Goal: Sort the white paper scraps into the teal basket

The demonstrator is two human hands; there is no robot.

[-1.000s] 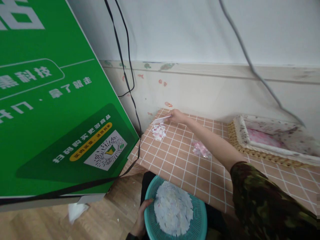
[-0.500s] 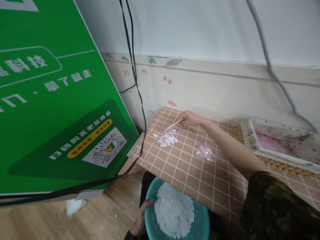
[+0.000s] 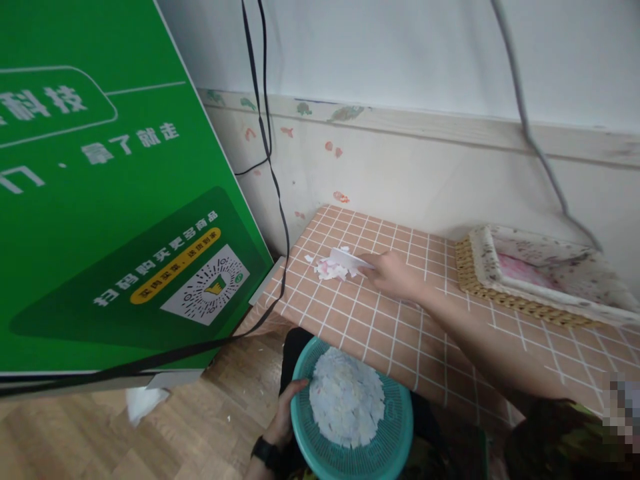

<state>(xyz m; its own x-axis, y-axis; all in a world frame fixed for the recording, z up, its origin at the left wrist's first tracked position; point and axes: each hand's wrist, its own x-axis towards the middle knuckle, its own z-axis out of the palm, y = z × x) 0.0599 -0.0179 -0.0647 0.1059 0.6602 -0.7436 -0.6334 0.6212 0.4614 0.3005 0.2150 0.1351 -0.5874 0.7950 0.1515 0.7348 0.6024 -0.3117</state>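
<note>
My right hand [image 3: 393, 275] reaches over the table and is closed on a flat white card [image 3: 350, 259]. The card's far end touches or hovers just over a small heap of white and pink paper scraps [image 3: 330, 269]; I cannot tell which. Below the table's front edge is a teal plastic basket [image 3: 399, 427] with a broad mound of pale paper scraps [image 3: 346, 400] in it. My left hand [image 3: 286, 415] grips the basket's left rim, its thumb over the edge and the other fingers hidden.
A brown checked cloth covers the table [image 3: 345, 327]. A lined wicker basket [image 3: 470, 267] with something pink inside stands at the right. A black cable [image 3: 285, 227] hangs across the left corner beside a green panel [image 3: 125, 200]. The wall runs behind.
My right hand has come from the heap's far side to its right, nearer me, with the card turned. The clear packet of pink bits is now hidden behind my hand and forearm.
</note>
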